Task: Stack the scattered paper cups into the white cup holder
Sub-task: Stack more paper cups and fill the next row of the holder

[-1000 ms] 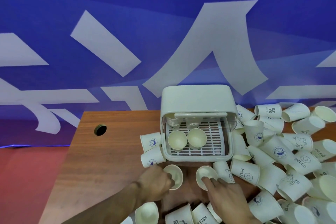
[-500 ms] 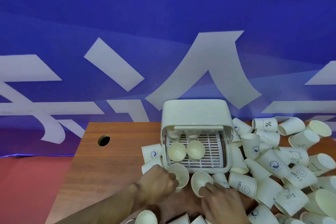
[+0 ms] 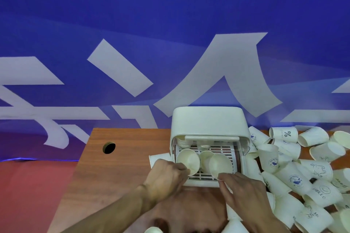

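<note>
The white cup holder (image 3: 208,119) stands on the wooden table with its front open and a slatted rack inside. My left hand (image 3: 166,178) grips a paper cup (image 3: 188,161) by its rim over the left of the rack. My right hand (image 3: 240,189) grips another paper cup (image 3: 220,164) over the middle of the rack. Both cups show their open mouths to me. A third cup (image 3: 205,157) peeks out between them inside the holder. More cups sit at the back of the rack (image 3: 203,144).
Several scattered paper cups (image 3: 301,181) lie in a heap right of the holder, some printed HELLO. One cup (image 3: 159,158) lies at the holder's left. A round cable hole (image 3: 109,147) is in the table (image 3: 113,176). A blue banner hangs behind.
Both hands lifted their cups from the table in front of the holder and carried them forward over the rack. The camera view tilted up slightly.
</note>
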`<action>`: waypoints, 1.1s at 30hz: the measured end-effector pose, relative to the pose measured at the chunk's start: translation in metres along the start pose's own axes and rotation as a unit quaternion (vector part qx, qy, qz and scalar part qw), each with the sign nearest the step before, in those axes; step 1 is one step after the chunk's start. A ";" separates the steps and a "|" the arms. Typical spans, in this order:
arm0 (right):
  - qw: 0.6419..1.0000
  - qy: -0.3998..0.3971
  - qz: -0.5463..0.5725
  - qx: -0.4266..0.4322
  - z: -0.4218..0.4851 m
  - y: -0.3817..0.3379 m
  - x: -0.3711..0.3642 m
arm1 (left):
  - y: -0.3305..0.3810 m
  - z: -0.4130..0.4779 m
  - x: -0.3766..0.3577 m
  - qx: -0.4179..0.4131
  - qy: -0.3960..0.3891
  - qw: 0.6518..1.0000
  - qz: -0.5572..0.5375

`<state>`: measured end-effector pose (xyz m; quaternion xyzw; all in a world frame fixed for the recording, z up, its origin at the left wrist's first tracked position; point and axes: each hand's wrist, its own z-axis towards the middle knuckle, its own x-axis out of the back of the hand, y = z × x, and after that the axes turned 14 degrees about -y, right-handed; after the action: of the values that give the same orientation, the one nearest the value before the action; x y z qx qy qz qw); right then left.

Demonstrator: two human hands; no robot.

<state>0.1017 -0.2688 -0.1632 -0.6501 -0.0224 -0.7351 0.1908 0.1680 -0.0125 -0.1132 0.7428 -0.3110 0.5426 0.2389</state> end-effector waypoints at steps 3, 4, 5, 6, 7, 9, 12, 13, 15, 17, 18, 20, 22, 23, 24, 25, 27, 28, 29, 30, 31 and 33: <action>1.000 -0.007 -0.019 0.013 0.011 0.003 -0.003 | -0.002 0.008 -0.001 -0.001 0.007 1.000 -0.004; 1.000 -0.013 -0.020 0.014 0.016 0.003 -0.004 | -0.003 0.009 -0.002 0.000 0.005 1.000 -0.001; 1.000 -0.021 -0.018 0.015 0.020 0.003 -0.005 | -0.005 0.010 -0.003 0.000 0.003 1.000 0.001; 0.999 -0.030 -0.017 0.015 0.023 0.003 -0.007 | -0.006 0.010 -0.006 0.001 0.000 1.000 0.000; 0.999 -0.038 -0.017 0.014 0.026 0.002 -0.008 | -0.007 0.010 -0.008 0.002 -0.004 1.000 0.001; 0.998 -0.059 -0.020 0.008 0.030 0.001 -0.013 | -0.008 0.011 -0.013 0.001 -0.017 1.000 0.002; 0.994 -0.102 -0.027 -0.005 0.032 0.001 -0.021 | -0.010 0.013 -0.021 -0.009 -0.057 0.998 0.008; 0.993 -0.117 -0.027 -0.009 0.032 0.001 -0.024 | -0.011 0.016 -0.023 -0.010 -0.074 0.997 0.017; 0.990 -0.136 -0.017 -0.012 0.033 0.002 -0.029 | -0.013 0.023 -0.029 -0.009 -0.102 0.994 0.032; 0.989 -0.146 -0.004 -0.009 0.036 0.002 -0.031 | -0.013 0.034 -0.037 0.008 -0.128 0.991 0.024; 0.988 -0.154 -0.003 -0.008 0.037 0.001 -0.031 | -0.012 0.039 -0.041 0.013 -0.137 0.990 0.027; 0.983 -0.181 -0.001 -0.013 0.039 0.000 -0.035 | -0.010 0.047 -0.045 0.009 -0.150 0.988 0.033; 0.975 -0.220 -0.005 -0.028 0.039 0.001 -0.042 | -0.009 0.053 -0.048 0.004 -0.167 0.985 0.040; 0.970 -0.240 -0.009 -0.040 0.039 0.002 -0.046 | -0.010 0.056 -0.049 0.008 -0.176 0.983 0.043; 0.965 -0.257 -0.008 -0.056 0.040 0.002 -0.050 | -0.010 0.058 -0.050 0.014 -0.186 0.982 0.045; 0.960 -0.271 -0.002 -0.069 0.040 0.002 -0.053 | -0.011 0.060 -0.051 0.020 -0.197 0.979 0.042; 0.956 -0.282 0.011 -0.082 0.041 0.001 -0.056 | -0.012 0.064 -0.053 0.030 -0.211 0.976 0.037; 0.954 -0.287 0.015 -0.087 0.042 0.000 -0.056 | -0.012 0.065 -0.054 0.034 -0.217 0.975 0.038; 0.953 -0.291 0.011 -0.086 0.042 -0.001 -0.056 | -0.012 0.067 -0.055 0.037 -0.223 0.973 0.039; 0.952 -0.296 0.006 -0.083 0.043 -0.001 -0.056 | -0.012 0.068 -0.054 0.039 -0.227 0.972 0.040; 0.951 -0.299 0.003 -0.081 0.042 -0.001 -0.056 | -0.012 0.069 -0.054 0.039 -0.230 0.972 0.037; 0.951 -0.300 -0.008 -0.076 0.041 -0.002 -0.055 | -0.010 0.070 -0.052 0.034 -0.236 0.970 0.038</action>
<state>0.1442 -0.2422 -0.2094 -0.8530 -0.0274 -0.5072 0.1195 0.2106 -0.0437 -0.1835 0.8453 -0.3675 0.3712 0.1126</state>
